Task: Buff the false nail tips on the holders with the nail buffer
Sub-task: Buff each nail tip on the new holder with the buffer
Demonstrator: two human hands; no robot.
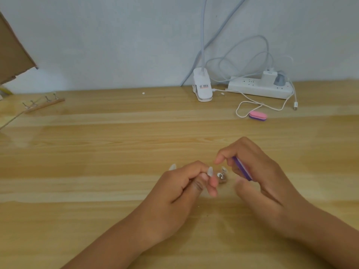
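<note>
Left hand [180, 191] with nail tip [210, 171] pinched, right hand [268, 179] just beside, buffer [242, 168] gripped.

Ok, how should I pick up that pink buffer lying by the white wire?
Probably pinch the pink buffer across its two long sides, near the middle, coming down from above. It lies flat on the table, so those edges are free. The white wire curls by its left end, so keep right.

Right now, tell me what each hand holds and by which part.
Left hand pinches the clear false nail tip at its base; any holder beneath is hidden. Right hand grips the purple nail buffer between thumb and curled fingers, around its middle.
</note>
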